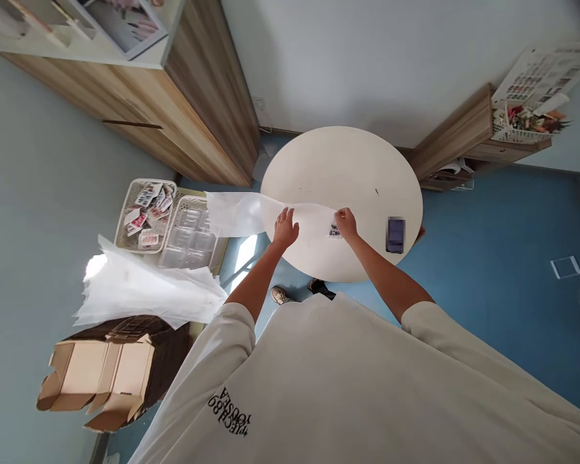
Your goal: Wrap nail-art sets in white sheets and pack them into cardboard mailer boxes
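Observation:
A long, thin white sheet (236,214), perhaps packing foam, lies across the left side of the round table and hangs past its edge. My left hand (285,229) rests on it with the fingers apart. At the sheet's right end, my right hand (347,223) is closed, its fingertips pinching the edge. Just beside and below those fingers is a small packet (335,230) with dark printed pieces, lying at the sheet's end. Whether the fingers also touch the packet cannot be made out.
The round white table (341,161) also bears a dark, blurred rectangular object (395,235). To the left are a basket of small packets (147,216), a basket of clear plastic boxes (188,232), stacked white sheets (149,283) and open cardboard boxes (101,367). A wooden cabinet (198,84) stands behind.

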The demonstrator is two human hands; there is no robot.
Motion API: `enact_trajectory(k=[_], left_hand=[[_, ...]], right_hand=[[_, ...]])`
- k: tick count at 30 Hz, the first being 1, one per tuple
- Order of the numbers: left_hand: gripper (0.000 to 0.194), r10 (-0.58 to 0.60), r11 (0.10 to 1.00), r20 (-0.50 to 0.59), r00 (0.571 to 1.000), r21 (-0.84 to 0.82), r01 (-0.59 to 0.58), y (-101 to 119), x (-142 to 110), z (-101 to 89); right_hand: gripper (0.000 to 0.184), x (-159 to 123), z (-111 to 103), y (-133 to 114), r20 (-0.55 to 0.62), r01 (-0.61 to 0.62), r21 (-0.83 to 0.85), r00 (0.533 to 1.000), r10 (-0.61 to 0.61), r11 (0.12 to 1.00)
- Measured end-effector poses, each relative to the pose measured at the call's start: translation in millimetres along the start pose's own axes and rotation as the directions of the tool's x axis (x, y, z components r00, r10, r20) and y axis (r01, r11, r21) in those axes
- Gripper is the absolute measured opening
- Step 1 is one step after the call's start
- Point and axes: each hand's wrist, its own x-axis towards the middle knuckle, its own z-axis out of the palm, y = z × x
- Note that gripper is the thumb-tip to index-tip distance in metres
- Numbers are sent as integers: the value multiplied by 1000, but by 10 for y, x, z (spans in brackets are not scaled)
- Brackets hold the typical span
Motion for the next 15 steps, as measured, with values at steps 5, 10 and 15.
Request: enact_trajectory(k=[5,10,15], left_hand=[[69,-44,999,140,989,-3,44,224,381,570],[66,-95,995,227,969,64,83,298,408,910],[63,-125,986,228,966,137,96,292,258,937]], right_hand=[[7,335,-502,521,10,-52,-156,998,55,986],[29,420,-731,794,19,25,-353,1000,-20,935],[33,366,-514,719,437,466,-419,856,-277,779]])
